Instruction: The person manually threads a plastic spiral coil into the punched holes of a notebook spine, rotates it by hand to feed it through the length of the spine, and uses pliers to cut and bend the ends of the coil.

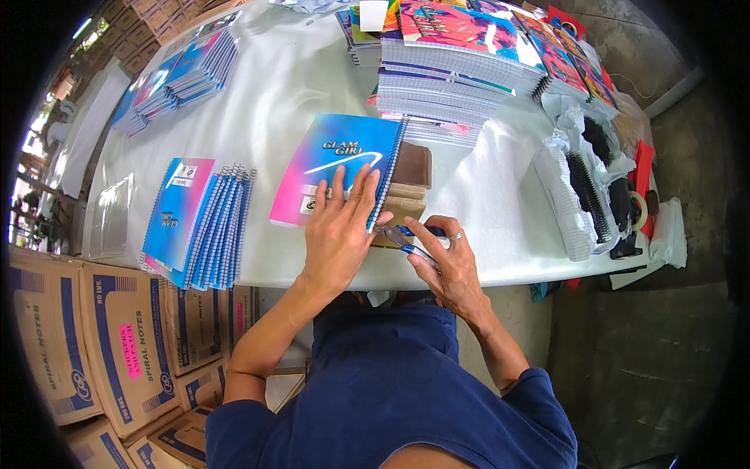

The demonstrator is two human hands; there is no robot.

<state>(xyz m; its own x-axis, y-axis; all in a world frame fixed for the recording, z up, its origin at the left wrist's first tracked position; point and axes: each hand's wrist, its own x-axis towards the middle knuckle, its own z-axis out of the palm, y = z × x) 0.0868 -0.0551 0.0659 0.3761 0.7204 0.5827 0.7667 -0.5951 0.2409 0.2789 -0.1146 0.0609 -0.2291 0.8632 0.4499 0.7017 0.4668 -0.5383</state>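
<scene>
Pliers [392,235] meet notebook coil [389,173] near the table edge [508,277]

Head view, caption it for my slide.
Left hand on a blue-pink spiral notebook, right hand holding pliers at its coil.

Brown cardboard ctns [153,363] w/ blue bands stacked at 8 o'clock, one w/ a pink label; more brown boxes [141,35] betw. 10 & 11. Clear plastic sheet [109,215] on the wht. surface [266,86] at 9. Tall stack of multicol. notebooks [449,90] at 1. Toward 3: blk. spiral coils [586,195] in crumpled wht. wrapping [555,199], tape roll [644,213], wht. plastic bag [670,234] nr. it. Dk. grey concrete [641,367] approx. 4.
</scene>
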